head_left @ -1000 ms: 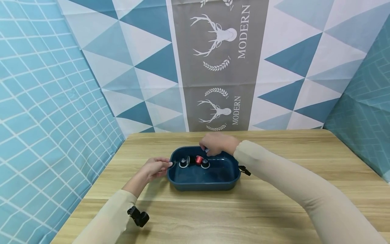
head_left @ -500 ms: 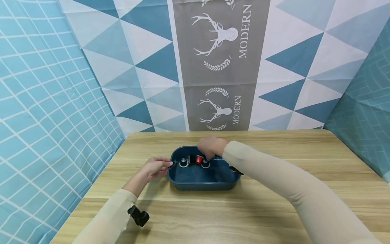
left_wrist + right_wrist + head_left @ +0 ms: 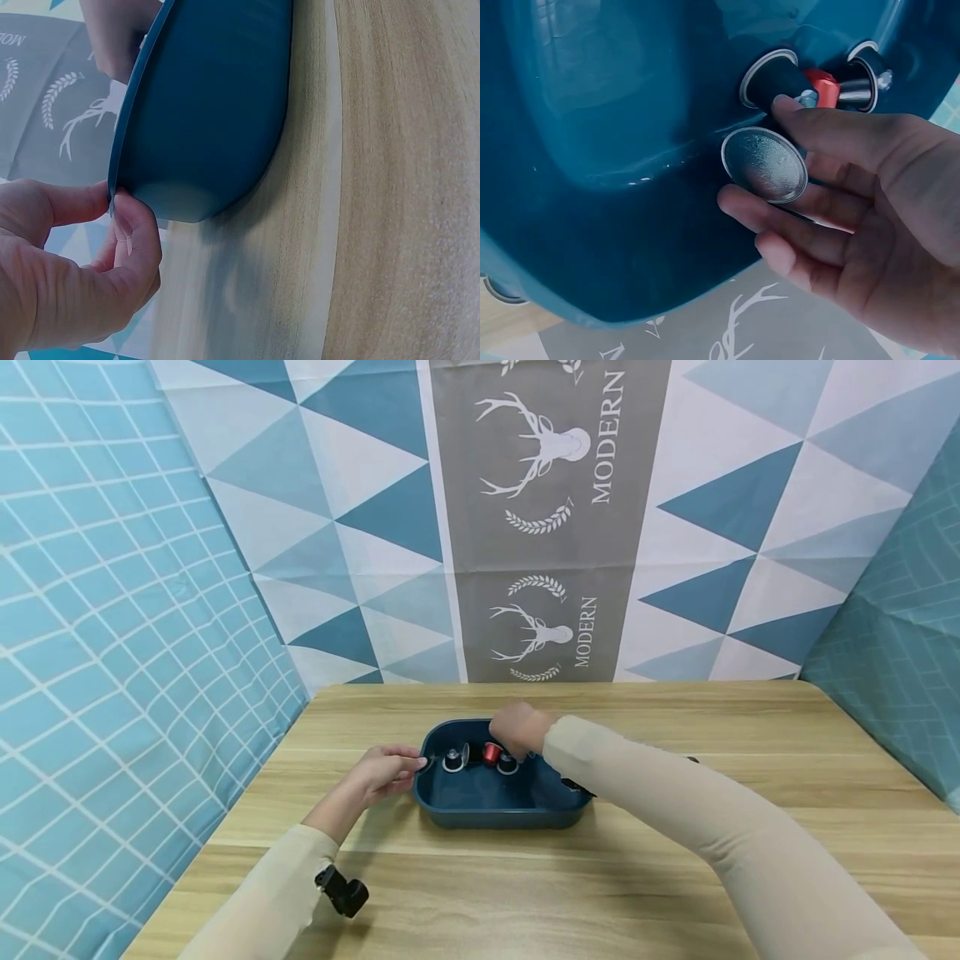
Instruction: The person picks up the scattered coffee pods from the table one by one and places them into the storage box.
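A dark blue plastic basin (image 3: 480,819) stands on the table. At its left end my left hand (image 3: 382,772) pinches the rim between thumb and fingers, as the left wrist view shows closely. Over the basin's back side, my right hand (image 3: 855,202) holds a coffee capsule (image 3: 765,165) between thumb and fingers, its silver foil lid towards the wrist camera. Inside the basin several capsules sit in a row: a black one (image 3: 453,762) at left, another black one lying on its side, a red one (image 3: 491,754), and a black one (image 3: 507,765) nearest the right hand.
A wooden table (image 3: 480,893) lies under the basin. Beyond the basin in the right wrist view, a silver-rimmed round thing (image 3: 506,291) shows at the left edge. Patterned cloth (image 3: 555,527) hangs behind the table, blue grid cloth (image 3: 112,610) at left.
My right hand has moved left and lower over the basin, towards the row of capsules, carrying the capsule. The left hand keeps its grip on the rim.
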Demonstrator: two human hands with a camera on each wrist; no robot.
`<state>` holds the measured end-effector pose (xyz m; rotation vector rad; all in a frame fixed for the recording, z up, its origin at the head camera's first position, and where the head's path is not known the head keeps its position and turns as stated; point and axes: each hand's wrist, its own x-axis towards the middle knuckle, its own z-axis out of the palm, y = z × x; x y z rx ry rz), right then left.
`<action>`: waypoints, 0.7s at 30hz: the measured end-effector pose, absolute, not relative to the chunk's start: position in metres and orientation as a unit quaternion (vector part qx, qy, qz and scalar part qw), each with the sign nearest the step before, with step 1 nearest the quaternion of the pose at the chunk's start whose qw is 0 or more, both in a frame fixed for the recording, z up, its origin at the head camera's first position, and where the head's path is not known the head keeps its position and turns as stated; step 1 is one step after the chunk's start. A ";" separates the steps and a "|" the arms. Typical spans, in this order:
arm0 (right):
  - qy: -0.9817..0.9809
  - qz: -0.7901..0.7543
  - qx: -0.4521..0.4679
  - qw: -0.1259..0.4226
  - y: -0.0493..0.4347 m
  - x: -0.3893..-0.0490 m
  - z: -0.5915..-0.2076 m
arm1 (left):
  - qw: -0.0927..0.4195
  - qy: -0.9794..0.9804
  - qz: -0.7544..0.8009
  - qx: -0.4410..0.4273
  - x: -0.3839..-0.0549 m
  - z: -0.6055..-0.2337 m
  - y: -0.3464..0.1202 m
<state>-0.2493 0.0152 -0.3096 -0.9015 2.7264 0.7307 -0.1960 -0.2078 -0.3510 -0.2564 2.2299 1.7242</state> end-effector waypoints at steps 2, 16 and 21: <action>0.916 0.246 -0.304 0.090 0.016 -0.250 -0.311 | 0.154 0.777 0.603 -0.089 -0.196 -0.351 -0.208; 0.920 0.216 -0.315 0.085 0.024 -0.247 -0.308 | 0.156 0.776 0.604 -0.090 -0.195 -0.351 -0.207; 0.919 0.192 -0.337 0.074 0.030 -0.240 -0.301 | 0.155 0.776 0.604 -0.094 -0.196 -0.350 -0.207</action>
